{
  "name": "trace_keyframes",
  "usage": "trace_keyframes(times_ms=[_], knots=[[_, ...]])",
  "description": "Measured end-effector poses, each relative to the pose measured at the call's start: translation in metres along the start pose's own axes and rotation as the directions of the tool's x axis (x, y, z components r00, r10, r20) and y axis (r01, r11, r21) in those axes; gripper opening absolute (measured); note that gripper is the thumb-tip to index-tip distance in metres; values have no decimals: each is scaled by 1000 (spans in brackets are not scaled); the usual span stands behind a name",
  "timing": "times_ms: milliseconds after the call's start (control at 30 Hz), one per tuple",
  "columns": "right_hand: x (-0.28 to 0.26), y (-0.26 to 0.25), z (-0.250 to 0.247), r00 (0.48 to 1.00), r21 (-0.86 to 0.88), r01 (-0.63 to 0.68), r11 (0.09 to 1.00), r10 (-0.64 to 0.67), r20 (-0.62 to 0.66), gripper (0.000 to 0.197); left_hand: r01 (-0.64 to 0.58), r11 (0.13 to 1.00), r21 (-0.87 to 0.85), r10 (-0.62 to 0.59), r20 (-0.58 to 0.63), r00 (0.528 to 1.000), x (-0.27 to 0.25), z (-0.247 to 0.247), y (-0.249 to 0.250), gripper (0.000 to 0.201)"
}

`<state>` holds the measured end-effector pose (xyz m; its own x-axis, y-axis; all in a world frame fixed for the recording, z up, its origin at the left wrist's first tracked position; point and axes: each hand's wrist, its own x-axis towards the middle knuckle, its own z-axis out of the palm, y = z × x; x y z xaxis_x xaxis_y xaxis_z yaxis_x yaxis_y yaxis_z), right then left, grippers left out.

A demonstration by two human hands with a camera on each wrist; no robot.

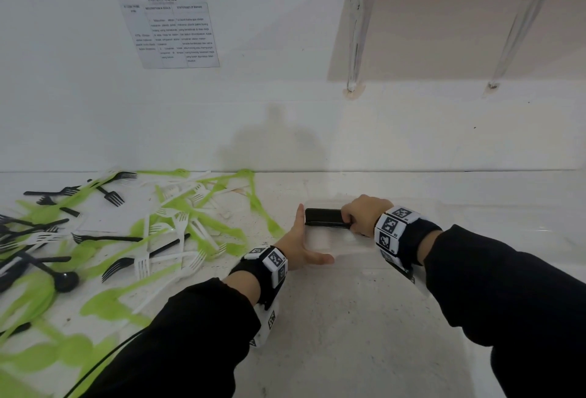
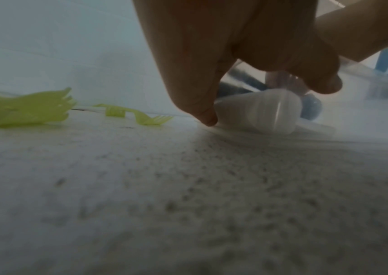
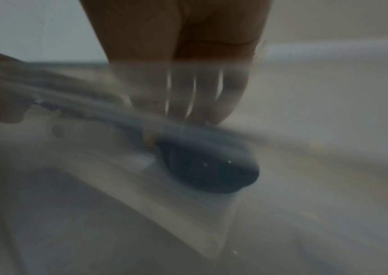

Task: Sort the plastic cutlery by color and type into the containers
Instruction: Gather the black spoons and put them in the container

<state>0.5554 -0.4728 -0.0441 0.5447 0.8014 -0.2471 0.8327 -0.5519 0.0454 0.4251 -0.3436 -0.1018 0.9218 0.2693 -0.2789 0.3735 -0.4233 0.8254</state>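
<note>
Speckled white counter (image 1: 348, 334) against white wall (image 1: 285, 112); left hand (image 1: 301, 245) flat, right hand (image 1: 361, 216) gripping black cutlery (image 1: 323, 218).

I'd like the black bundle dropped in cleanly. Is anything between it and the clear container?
Nothing visible does. The right hand grips the black cutlery right at the far end of the clear container; the left hand presses flat against its left side, out of the path.
</note>
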Motion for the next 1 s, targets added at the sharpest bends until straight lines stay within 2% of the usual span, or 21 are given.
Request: trace_keyframes(times_ms=[100, 200, 400, 900, 1000], knots=[[2, -3, 2, 999, 18, 29, 999, -29, -18, 29, -3, 1000, 13, 3, -1, 1000, -1, -1, 0, 127], [2, -4, 4, 999, 33, 37, 999, -36, -41, 19, 8, 1000, 19, -9, 7, 1000, -1, -1, 0, 128], [1, -6, 1, 998, -24, 55, 998, -55, -23, 17, 9, 999, 32, -9, 13, 1000, -4, -1, 1, 125], [1, -4, 4, 998, -11, 51, 999, -52, -40, 25, 24, 999, 35, -25, 12, 1000, -7, -2, 5, 124], [-1, -1, 1, 997, 6, 69, 998, -68, -44, 32, 27, 999, 38, -28, 12, 1000, -8, -2, 4, 124]])
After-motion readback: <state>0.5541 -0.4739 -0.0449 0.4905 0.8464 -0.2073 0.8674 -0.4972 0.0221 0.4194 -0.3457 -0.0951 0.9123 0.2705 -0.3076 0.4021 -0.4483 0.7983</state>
